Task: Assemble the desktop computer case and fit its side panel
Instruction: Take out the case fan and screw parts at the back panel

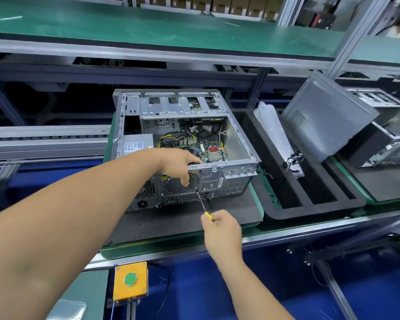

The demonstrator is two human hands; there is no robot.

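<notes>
An open grey desktop computer case [231, 181] lies on its side on a dark mat, its motherboard and cables showing. My left hand [178, 165] grips the top rear edge of the case above the fan grille, thumb down over the grille. In my right hand [219, 227] I hold a yellow-handled screwdriver [202, 204]; its tip touches the rear panel just right of the fan grille. The grey side panel [326, 118] leans tilted against another case at the right.
A black foam tray [310, 199] with slots holds a plastic bag [273, 128] and black cables beside the case. A second open case [388, 144] stands far right. A yellow box with a green button [130, 279] sits at the bench's front edge. Green shelf above.
</notes>
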